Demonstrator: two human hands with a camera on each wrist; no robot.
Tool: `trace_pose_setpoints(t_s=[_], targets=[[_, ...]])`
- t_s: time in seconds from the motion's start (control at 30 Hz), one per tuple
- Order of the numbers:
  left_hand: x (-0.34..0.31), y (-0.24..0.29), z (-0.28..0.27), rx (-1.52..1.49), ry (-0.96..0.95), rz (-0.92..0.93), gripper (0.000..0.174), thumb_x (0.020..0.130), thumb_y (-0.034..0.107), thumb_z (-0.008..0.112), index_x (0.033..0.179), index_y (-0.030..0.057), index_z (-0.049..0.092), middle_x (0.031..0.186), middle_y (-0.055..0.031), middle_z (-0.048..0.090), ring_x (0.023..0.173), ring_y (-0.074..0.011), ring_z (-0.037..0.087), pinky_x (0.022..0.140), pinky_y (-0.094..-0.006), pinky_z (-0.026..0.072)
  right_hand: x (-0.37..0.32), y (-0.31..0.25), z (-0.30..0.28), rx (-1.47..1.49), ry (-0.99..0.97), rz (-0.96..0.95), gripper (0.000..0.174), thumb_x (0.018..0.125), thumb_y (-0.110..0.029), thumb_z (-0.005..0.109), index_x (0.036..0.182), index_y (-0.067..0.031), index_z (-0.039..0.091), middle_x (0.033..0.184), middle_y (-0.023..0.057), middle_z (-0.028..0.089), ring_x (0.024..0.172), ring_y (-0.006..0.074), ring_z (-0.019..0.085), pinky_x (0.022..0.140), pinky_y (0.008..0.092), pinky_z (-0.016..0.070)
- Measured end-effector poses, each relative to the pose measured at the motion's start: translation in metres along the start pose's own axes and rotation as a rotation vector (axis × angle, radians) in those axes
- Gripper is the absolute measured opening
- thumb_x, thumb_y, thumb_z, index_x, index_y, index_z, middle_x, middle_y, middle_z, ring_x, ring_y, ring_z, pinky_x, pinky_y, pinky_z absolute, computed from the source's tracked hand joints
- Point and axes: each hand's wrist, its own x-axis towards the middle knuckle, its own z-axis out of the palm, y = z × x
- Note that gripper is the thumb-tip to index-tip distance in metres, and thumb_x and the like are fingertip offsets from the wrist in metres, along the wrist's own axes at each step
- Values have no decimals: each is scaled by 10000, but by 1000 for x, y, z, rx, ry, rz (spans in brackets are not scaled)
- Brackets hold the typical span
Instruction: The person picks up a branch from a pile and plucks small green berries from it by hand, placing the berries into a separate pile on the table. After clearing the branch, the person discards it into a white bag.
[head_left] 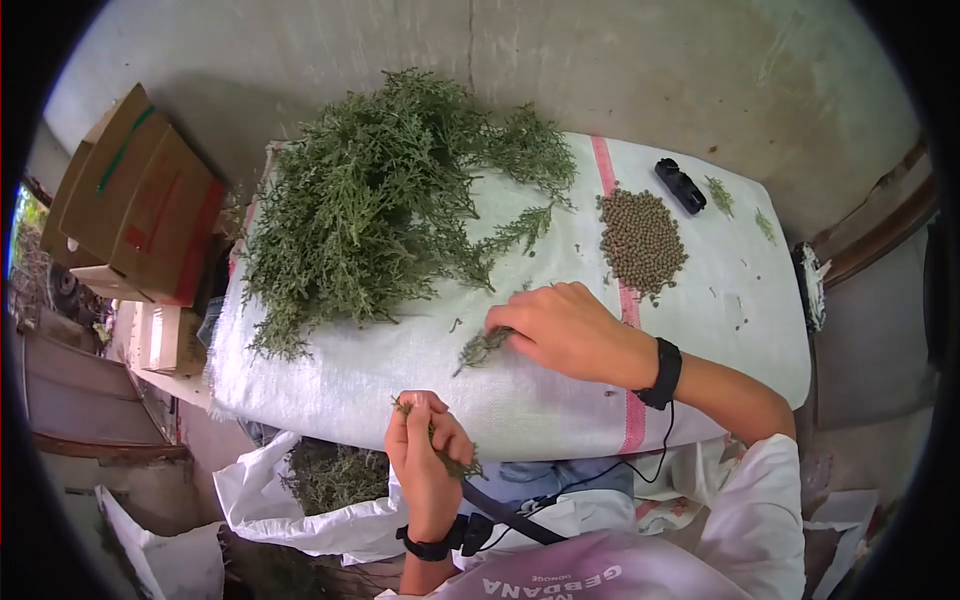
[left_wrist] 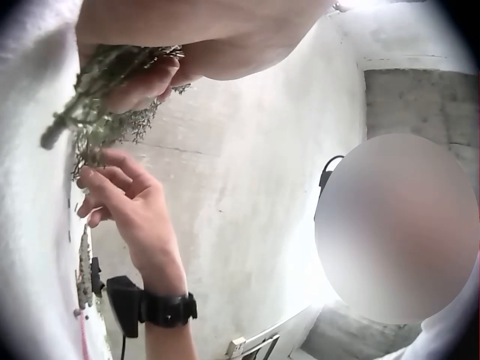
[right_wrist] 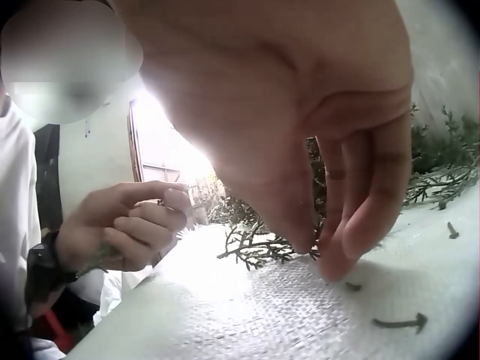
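A white woven sack covers the table. A large heap of green sprigs lies on its far left part. My right hand rests on the sack in the middle. Its fingertips pinch a small sprig that lies on the cloth. My left hand is at the near table edge, curled round a thin bunch of sprigs. In the left wrist view that bunch sticks out of the fingers, just above my right hand.
A pile of small brownish pellets sits right of the sack's pink stripe, with a black object behind it. Cardboard boxes stand at the left. An open white bag of greenery is below the table's near edge.
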Motion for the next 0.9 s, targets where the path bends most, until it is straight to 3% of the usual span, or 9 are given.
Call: trace_pose_setpoints(t_s=[0.1,0.17,0.23,0.33,0.47,0.63,0.73,0.83,0.9], targets=[[2,5,-2,-65,-42,-64,198,1069,232,468,990,55,507,681,23,406,575,-97,449,558,-278,433,-17,-13,-4,87,96,-77,265,825,-182,723,1075,-103,692,978,96,695,757,336,664,676,401,542],[4,3,11,-41,23,-32,125,1040,176,525,1041,50,519,746,19,448,633,-90,469,567,-275,420,-37,-26,-11,262,201,-168,252,825,-184,720,1061,-99,695,988,93,696,773,325,674,674,395,546],[4,-6,21,-27,58,-32,111,1026,147,554,1067,48,525,779,17,469,663,-87,479,572,-274,414,-51,-37,-4,259,194,-142,236,831,-177,715,1049,-90,697,988,94,701,769,314,682,673,387,550],[11,-28,30,186,-35,121,234,971,55,629,1181,39,528,940,3,550,780,-86,532,628,-250,436,-57,-47,4,249,192,-109,205,842,-165,705,1025,-73,701,987,97,711,762,293,699,669,370,558],[6,-34,38,165,-31,156,377,931,-5,667,1271,31,508,1072,-31,600,869,-100,578,713,-232,458,-48,-42,9,543,-11,37,191,847,-118,700,1014,-25,694,960,107,720,726,225,716,632,326,554],[4,-37,37,140,-30,187,307,973,64,639,1255,24,523,1117,-52,621,953,-110,597,779,-236,475,-40,-52,10,705,179,105,231,856,-97,723,1053,16,677,866,88,718,686,141,697,601,282,544],[3,-35,43,-5,-147,124,256,1016,147,593,1234,21,543,1091,-57,629,948,-116,597,798,-257,488,-37,-55,9,851,248,74,255,864,-98,730,1086,15,672,838,65,716,685,107,681,592,262,542],[19,-38,48,-58,-142,120,233,1038,200,553,1193,26,560,1067,-60,633,939,-133,616,789,-290,508,-28,-47,-13,1284,124,226,269,881,-119,728,1119,-8,669,818,40,714,683,92,666,564,240,525],[21,-43,48,-91,-131,110,236,1050,226,534,1172,28,569,1055,-61,636,934,-141,626,785,-306,518,-10,-10,-46,998,-185,210,285,890,-132,724,1143,-16,661,819,37,710,660,91,661,530,232,500]])
